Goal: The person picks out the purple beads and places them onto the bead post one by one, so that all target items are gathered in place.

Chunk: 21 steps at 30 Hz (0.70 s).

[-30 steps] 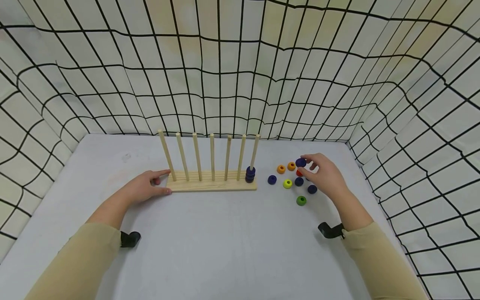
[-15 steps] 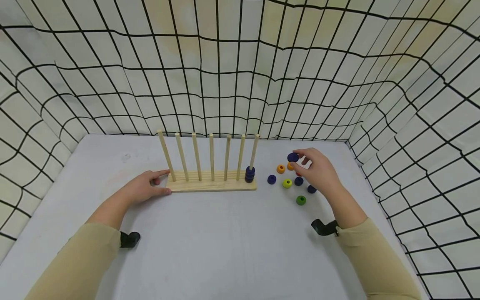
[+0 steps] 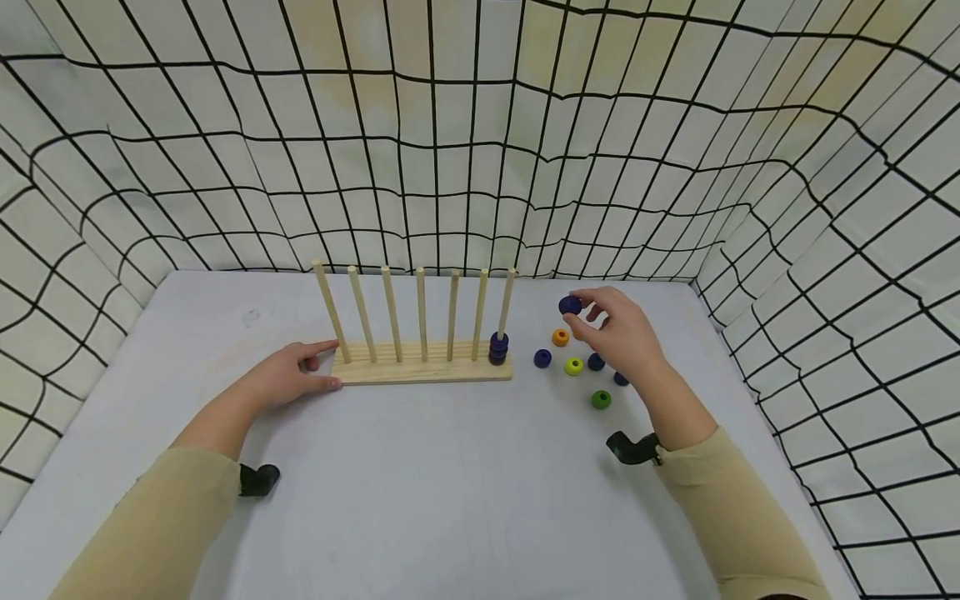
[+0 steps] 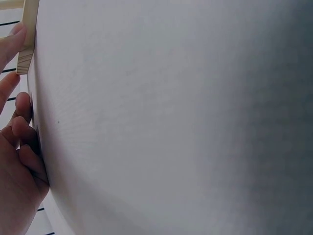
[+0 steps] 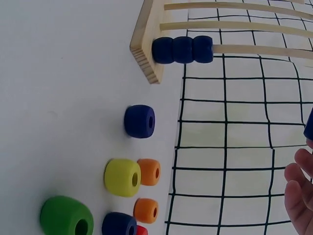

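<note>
A pale wooden peg rack (image 3: 423,375) with several upright dowels stands on the white table. My left hand (image 3: 283,375) grips its left end between thumb and index finger; the other fingers are curled. Three dark blue beads (image 3: 498,348) are stacked on the rightmost dowel. To the right of the rack, my right hand (image 3: 624,333) pinches another dark blue bead (image 3: 570,306) between thumb and fingertips, raised above the table. In the right wrist view only a sliver of this held bead (image 5: 309,128) shows at the right edge.
Loose beads lie right of the rack: yellow (image 3: 573,367), green (image 3: 601,400), orange (image 3: 560,337) and dark blue (image 3: 542,358). A red bead (image 5: 142,230) shows partly in the right wrist view. Black netting (image 3: 472,142) over pale walls surrounds the table.
My right hand has carried the dark blue bead left and slightly farther back, toward the rack. My left hand stays at the rack's end.
</note>
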Each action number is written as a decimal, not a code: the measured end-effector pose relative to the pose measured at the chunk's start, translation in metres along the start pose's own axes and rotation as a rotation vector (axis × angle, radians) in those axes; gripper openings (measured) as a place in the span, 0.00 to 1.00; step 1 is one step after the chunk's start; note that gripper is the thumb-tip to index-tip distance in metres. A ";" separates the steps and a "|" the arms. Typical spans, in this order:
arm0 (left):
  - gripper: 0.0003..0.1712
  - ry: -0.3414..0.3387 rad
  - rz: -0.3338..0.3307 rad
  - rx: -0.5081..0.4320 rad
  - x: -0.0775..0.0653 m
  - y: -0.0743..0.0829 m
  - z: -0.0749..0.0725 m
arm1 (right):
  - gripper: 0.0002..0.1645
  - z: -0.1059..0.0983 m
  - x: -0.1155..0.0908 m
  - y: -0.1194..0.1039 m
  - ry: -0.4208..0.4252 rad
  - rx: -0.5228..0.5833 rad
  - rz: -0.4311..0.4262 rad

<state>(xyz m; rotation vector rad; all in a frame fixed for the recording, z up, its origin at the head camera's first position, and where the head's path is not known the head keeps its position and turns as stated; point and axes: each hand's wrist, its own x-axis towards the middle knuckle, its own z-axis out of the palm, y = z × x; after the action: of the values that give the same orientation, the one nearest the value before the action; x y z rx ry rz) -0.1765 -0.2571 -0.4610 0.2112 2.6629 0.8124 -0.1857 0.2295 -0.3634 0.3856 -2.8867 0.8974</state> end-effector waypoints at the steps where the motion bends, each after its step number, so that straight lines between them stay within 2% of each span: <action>1: 0.50 0.000 0.001 0.000 0.000 0.000 0.000 | 0.28 0.000 0.000 -0.001 0.004 0.001 -0.005; 10: 0.51 -0.001 0.019 0.003 0.003 -0.004 0.000 | 0.28 0.005 0.006 -0.015 0.042 0.053 -0.055; 21: 0.51 0.000 0.033 0.001 0.002 -0.004 -0.001 | 0.25 0.007 0.014 -0.031 0.081 0.110 -0.069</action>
<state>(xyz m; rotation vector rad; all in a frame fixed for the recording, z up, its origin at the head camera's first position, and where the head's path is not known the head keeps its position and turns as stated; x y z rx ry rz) -0.1791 -0.2599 -0.4630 0.2556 2.6663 0.8210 -0.1906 0.1980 -0.3502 0.4442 -2.7411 1.0387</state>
